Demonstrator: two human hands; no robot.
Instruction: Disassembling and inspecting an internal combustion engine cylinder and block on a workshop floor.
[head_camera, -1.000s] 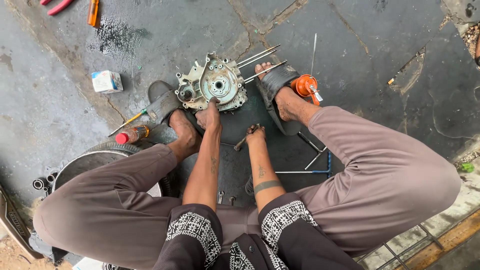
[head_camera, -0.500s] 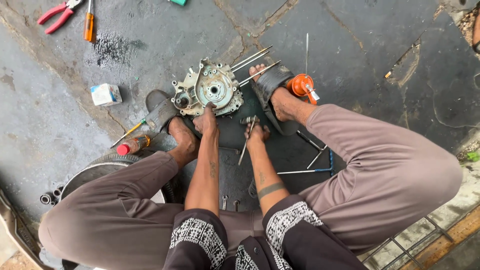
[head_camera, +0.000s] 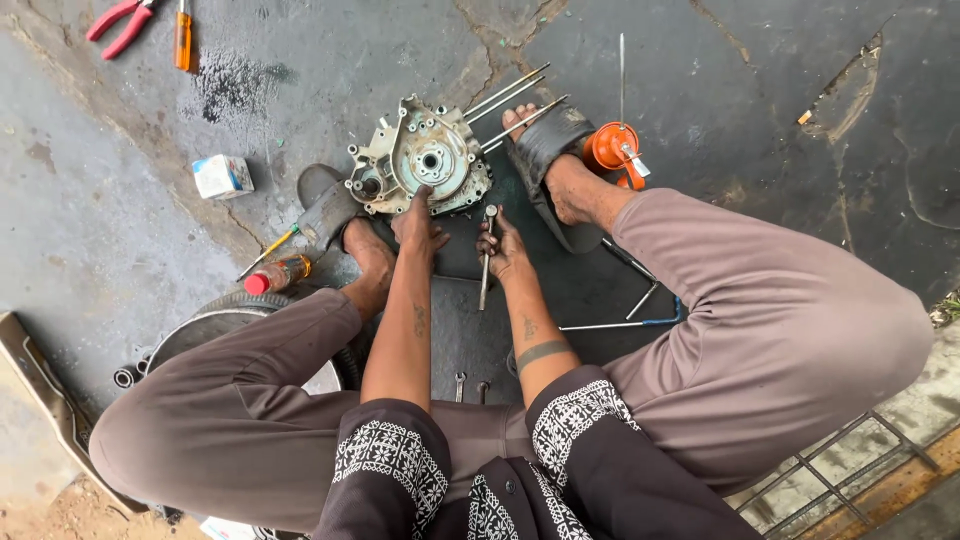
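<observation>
A grey metal engine case (head_camera: 420, 160) with long studs sticking out to the right lies on the dark floor between my two sandalled feet. My left hand (head_camera: 418, 225) rests on the case's near edge, fingers pressed against it. Just to the right, my right hand (head_camera: 503, 248) grips a slim metal socket wrench (head_camera: 486, 260) that points toward the case. An orange oil can (head_camera: 615, 150) stands beside my right foot.
Red pliers (head_camera: 118, 25) and an orange-handled screwdriver (head_camera: 183, 38) lie far left. A small white box (head_camera: 222, 176), a red-capped bottle (head_camera: 276, 275), a tyre (head_camera: 235, 320) and several wrenches (head_camera: 620, 322) lie around my legs. A metal grate (head_camera: 850, 470) sits bottom right.
My right hand has lifted the socket wrench off the mat and brought it up toward the case. The camera has moved closer; my left hand stays on the case.
</observation>
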